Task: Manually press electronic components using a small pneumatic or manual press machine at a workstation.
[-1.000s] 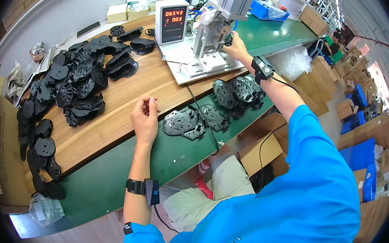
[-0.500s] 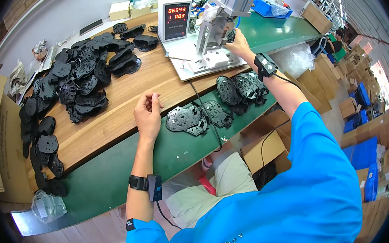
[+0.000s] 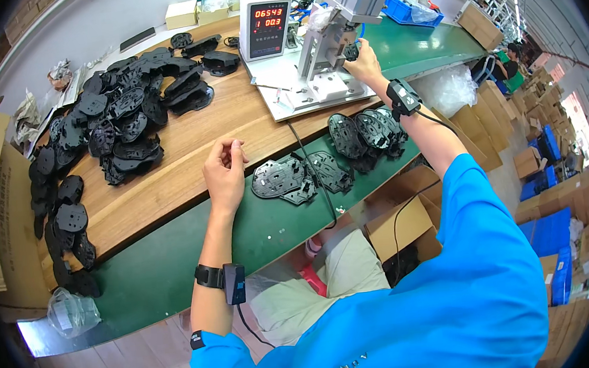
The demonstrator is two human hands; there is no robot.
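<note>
My left hand (image 3: 225, 172) rests over the front edge of the wooden board, its fingers loosely curled and nothing visible in them. Reaching forward, my right hand (image 3: 365, 64) is at the right side of a small bench press (image 3: 325, 51), its fingers closed around a small black part (image 3: 351, 52) beside the ram. Whether that part belongs to the press or is loose, I cannot tell. Beneath the ram, a white fixture block (image 3: 328, 87) sits on the metal base plate (image 3: 280, 104). Several black plastic shells (image 3: 280, 178) lie on the green strip between my hands.
A large heap of black plastic shells (image 3: 126, 104) covers the left of the wooden board (image 3: 186, 141). A white counter box with red digits (image 3: 265, 29) stands left of the press. A black cable (image 3: 304, 155) hangs over the front edge. A blue crate (image 3: 413, 14) sits far right.
My right hand has shifted slightly upward and right at the press, and more of the small black part shows. The left hand has stayed almost still.
</note>
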